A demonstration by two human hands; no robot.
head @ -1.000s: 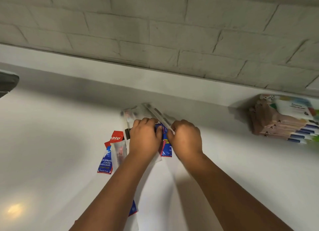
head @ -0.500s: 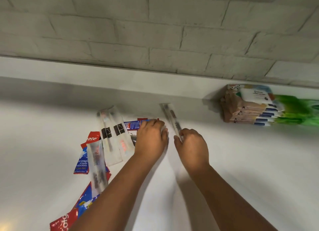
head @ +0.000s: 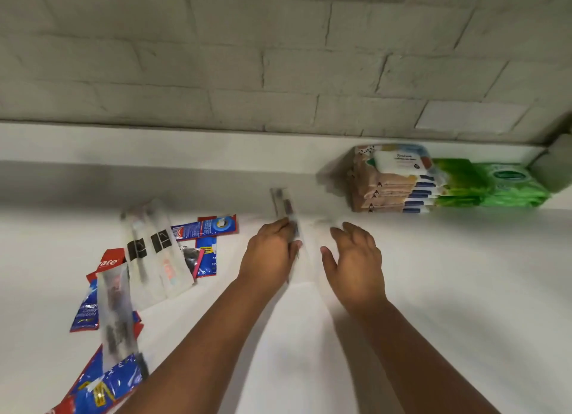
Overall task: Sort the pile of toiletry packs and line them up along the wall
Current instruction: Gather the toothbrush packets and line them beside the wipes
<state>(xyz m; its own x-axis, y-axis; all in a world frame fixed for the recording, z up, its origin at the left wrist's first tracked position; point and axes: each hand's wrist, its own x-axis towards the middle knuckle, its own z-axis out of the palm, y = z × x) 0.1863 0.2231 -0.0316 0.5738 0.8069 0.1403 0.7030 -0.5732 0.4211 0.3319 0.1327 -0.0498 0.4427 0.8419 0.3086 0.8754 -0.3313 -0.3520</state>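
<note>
A slim clear toothbrush pack (head: 283, 204) lies on the white counter (head: 464, 290), pointing toward the wall. The fingers of my left hand (head: 270, 254) are curled over its near end. My right hand (head: 354, 259) hovers just to the right of it, fingers spread and holding nothing. The unsorted pile sits to the left: several clear packs (head: 151, 246) with black labels, red and blue toothpaste sachets (head: 205, 228), and more sachets (head: 102, 385) near the bottom left corner. The image is blurred by motion.
Against the wall at the right stands a stack of brown wipe packs (head: 387, 190), with green wipe packs (head: 495, 183) beside it. A raised white ledge (head: 154, 147) runs under the grey brick wall (head: 278, 57). A grey object (head: 554, 166) sits at the far right.
My right hand has let go of the clear pack and opened. My left hand has moved right onto that pack, away from the pile. The view has shifted right, showing the green packs.
</note>
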